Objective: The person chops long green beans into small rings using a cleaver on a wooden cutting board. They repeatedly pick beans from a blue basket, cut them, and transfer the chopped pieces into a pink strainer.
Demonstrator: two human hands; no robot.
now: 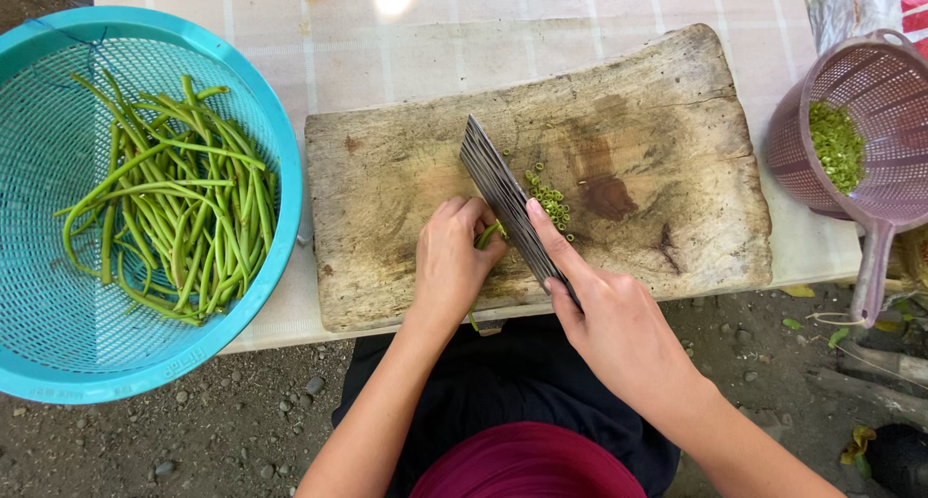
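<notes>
Right hand point(619, 329): grip closed round handle of cleaver point(505, 200), forefinger laid straight along blade's spine, prob. for steadying. Blade edge-down on board, running diagonally away from body.

Left hand point(452, 256): grip curled shut on small bundle of green stalks point(488, 233), knuckles just beside blade's flat, fingertips tucked back, likely to keep them off the edge. Stalk ends poke out toward blade; one end also shows below wrist at board's near edge.

Cut rings point(551, 201): small green slices scattered on far side of blade, touching board, where they drop off the cut.

Chopping board point(657, 102): thick, worn, stained wood, lying across worktop point(338, 34) w/ pale checked cloth.

Blue basket point(280, 121): round, plastic, at left, overhanging worktop edge; holds whole long stalks point(179, 198), within left-hand reach.

Purple strainer point(889, 121): at right, w/ handle pointing down; holds heap of chopped greens point(837, 145), on cleaver side of board.

Ground below: dirt, pebbles, few leaves.
</notes>
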